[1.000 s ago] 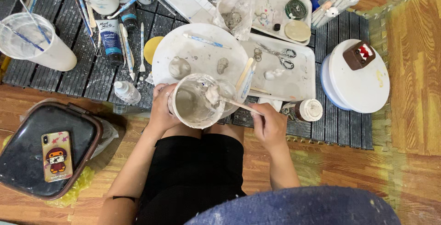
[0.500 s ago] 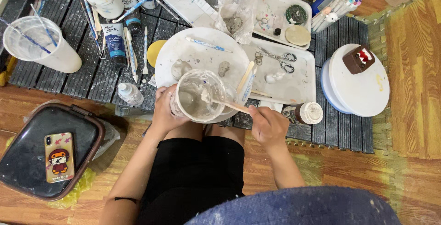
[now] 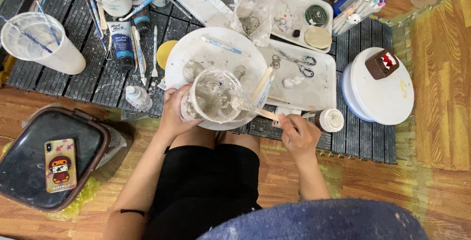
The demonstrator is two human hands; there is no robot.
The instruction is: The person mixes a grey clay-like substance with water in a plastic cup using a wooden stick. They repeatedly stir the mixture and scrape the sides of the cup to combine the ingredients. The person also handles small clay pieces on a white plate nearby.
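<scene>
Head view looked straight down, and I took the clear plastic cup [image 3: 213, 97] as my landmark. It sat tilted over the near edge of the round white plate [image 3: 196, 49], its mouth turned toward the right hand. My left hand [image 3: 175, 110] was on the cup's left side, fingers closed around its wall. My right hand [image 3: 297, 134] was to the cup's right and a little nearer my lap, fingers pinched shut on the end of a wooden stick [image 3: 260, 112]. The stick's long axis ran from that hand up and leftward into the cup's mouth, its far end buried in the grey paste smeared inside. So the left hand was touching the cup; the right reached it only through the stick.

Beyond the cup to the right lay a white tray [image 3: 321, 90] holding scissors [image 3: 297, 63]. Just beside my right hand stood a small jar [image 3: 327, 120]. Well left of the cup, a larger cup [image 3: 41, 44] held 2 thin blue sticks.
</scene>
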